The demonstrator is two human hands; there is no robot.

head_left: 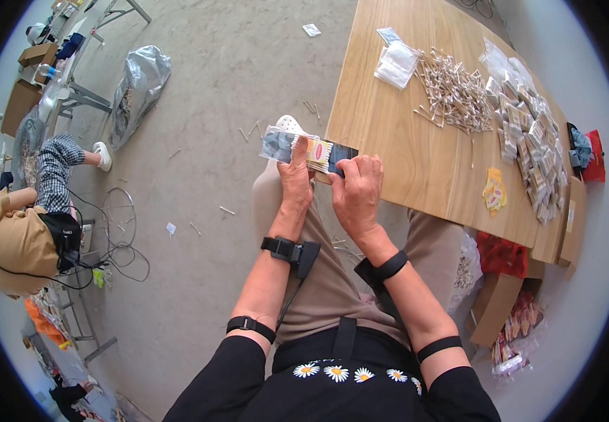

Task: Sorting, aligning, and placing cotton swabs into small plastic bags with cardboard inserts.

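Note:
Over my lap, beside the table's near corner, my left hand [295,177] grips a small clear plastic bag [275,143] with cotton swabs [311,152] in a row and a yellow-and-red label card [319,150]. Its thumb lies along the top of the bag. The fingers of my right hand [358,188] are closed at the packet's right end, by a dark flat piece [342,155]; whether that piece is part of the bag I cannot tell. A heap of loose cotton swabs [455,91] lies on the wooden table [389,141] to the right.
On the table are flat clear bags [396,65], a pile of filled swab packs [535,144] and yellow label cards [493,191]. A cardboard box [496,306] stands beneath. Stray swabs [227,210] dot the floor. Another person [19,239] sits at the left, near cables.

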